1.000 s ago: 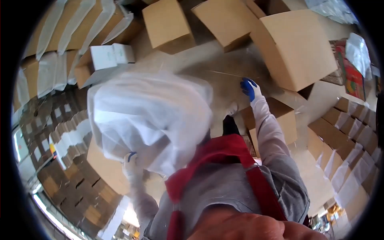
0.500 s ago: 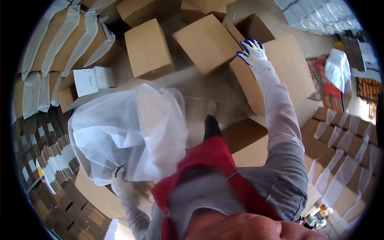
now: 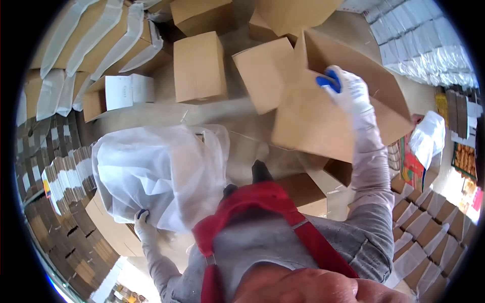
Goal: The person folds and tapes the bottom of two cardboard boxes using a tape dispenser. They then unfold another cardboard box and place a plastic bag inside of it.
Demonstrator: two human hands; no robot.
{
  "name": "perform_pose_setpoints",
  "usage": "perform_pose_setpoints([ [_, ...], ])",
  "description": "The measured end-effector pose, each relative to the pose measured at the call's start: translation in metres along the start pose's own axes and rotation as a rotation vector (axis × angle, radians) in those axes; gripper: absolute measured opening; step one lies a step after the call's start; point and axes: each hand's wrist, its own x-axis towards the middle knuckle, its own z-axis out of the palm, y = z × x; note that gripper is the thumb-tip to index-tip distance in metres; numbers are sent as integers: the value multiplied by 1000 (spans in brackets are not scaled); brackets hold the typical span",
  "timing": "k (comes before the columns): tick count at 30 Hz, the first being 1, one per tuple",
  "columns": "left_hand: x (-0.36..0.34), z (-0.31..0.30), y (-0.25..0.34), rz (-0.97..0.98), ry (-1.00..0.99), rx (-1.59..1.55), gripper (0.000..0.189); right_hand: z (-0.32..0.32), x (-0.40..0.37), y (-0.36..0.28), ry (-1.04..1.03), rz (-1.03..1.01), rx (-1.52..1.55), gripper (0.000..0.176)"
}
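My right hand [image 3: 348, 90], in a white glove with a blue palm, is closed over the rim of a large open cardboard box [image 3: 316, 118]. The box is tilted, its opening facing up and away to the right. On the left stands a carton covered by a translucent white plastic liner [image 3: 146, 171], which droops over its sides. My left hand [image 3: 145, 224], gloved the same way, pinches the liner at its near left edge; part of its fingers is hidden by the plastic.
Closed cartons [image 3: 198, 65] and a tilted carton [image 3: 265, 73] stand ahead. A small white box [image 3: 118, 92] sits in an open carton at left. Flattened cardboard stacks [image 3: 65, 222] line the left. Lined boxes [image 3: 429, 227] stand at right, plastic-wrapped stacks [image 3: 414, 30] at back right.
My right hand has pulled the large box up and tilted it, so its open inside now shows. My left hand stays on the liner. The whole view has shifted slightly.
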Motion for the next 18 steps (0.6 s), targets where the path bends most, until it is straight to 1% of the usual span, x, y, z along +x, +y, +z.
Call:
perform_pose_setpoints([
  [1, 0, 4, -8, 14, -9, 31, 18, 12, 6, -20, 79, -121, -30, 28],
  [2, 1, 9, -17, 28, -12, 62, 19, 27, 10, -41, 13, -133, -62, 29],
  [3, 0, 14, -24, 73, 28, 77, 21, 58, 21, -49, -94, -178, -92, 30],
  [4, -1, 14, -20, 53, 53, 75, 21, 95, 30, -58, -108, -202, -105, 28],
  [5, -1, 12, -12, 42, 49, 63, 20, 134, 43, -67, -53, -199, -33, 26],
  [7, -4, 9, -4, 17, 42, 67, 18, 199, 71, -86, -56, -184, -79, 32],
  [8, -4, 10, -4, -10, 63, 87, 18, 221, 82, -98, -50, -164, -83, 36],
  [10, -14, 9, -5, -45, 26, 27, 20, 234, 83, -102, -75, -89, -125, 43],
  [11, -18, 6, -4, -73, 2, 77, 21, 238, 75, -101, -127, -49, -158, 51],
  [12, -22, 10, -14, -34, -5, 109, 21, 245, 62, -91, -150, -37, -167, 60],
  [14, -29, 16, -22, -15, 2, 64, 21, 247, 29, -70, -309, 141, -231, 74],
  [15, -30, 15, -17, -34, -5, 101, 18, 266, 11, -53, -287, 211, -267, 78],
  [16, -32, 17, -20, -16, -8, 97, 17, 254, -1, -49, -476, 252, -383, 80],
  [17, -30, 12, -14, 46, -1, 146, 15, 270, -13, -31, -480, 296, -386, 80],
  [18, -27, 7, -8, 109, 0, 198, 14, 269, -19, -24, -522, 328, -358, 75],
])
